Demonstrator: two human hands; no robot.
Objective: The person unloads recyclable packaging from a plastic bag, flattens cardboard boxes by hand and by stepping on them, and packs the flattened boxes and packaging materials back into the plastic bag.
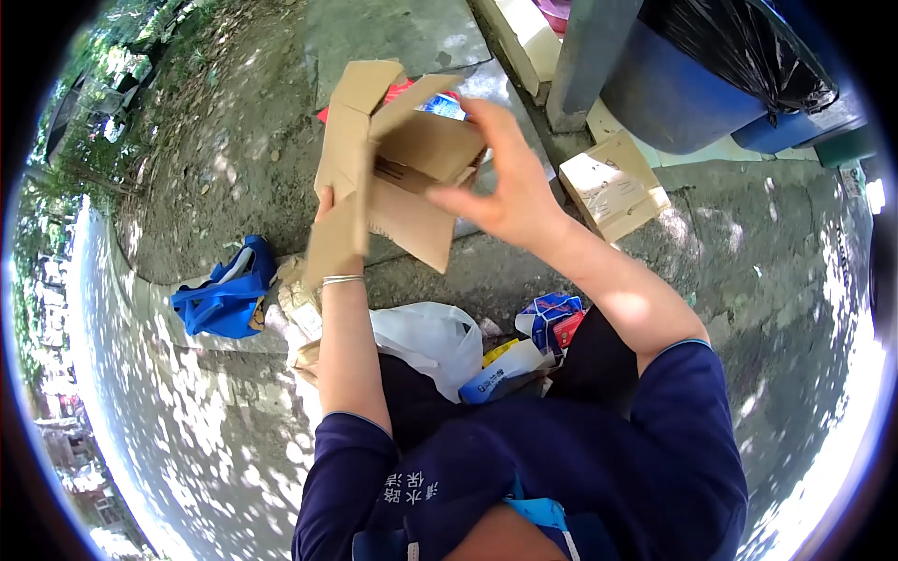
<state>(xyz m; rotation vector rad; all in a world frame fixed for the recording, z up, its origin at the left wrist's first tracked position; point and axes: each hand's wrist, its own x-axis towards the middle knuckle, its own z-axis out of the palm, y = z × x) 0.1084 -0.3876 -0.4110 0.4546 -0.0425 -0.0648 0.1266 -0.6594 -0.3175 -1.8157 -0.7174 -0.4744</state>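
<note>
An opened cardboard box (412, 210) is held up in front of me, its flaps spread and its inside facing me. My left hand (325, 203) grips its left side; a flap hides most of those fingers. At the box's right edge is my right hand (513, 182), thumb and fingers spread apart around the opening, the thumb near the inside. Whether the right fingertips touch the cardboard I cannot tell. Behind the box, part of a red and blue printed package (440, 105) shows.
A white plastic bag (430, 338) and printed packaging (552, 323) lie by my legs. A blue bag (224, 294) sits on the ground to the left. Another cardboard box (613, 187) lies right, near a blue bin (673, 93) with a black liner and a grey post (591, 61).
</note>
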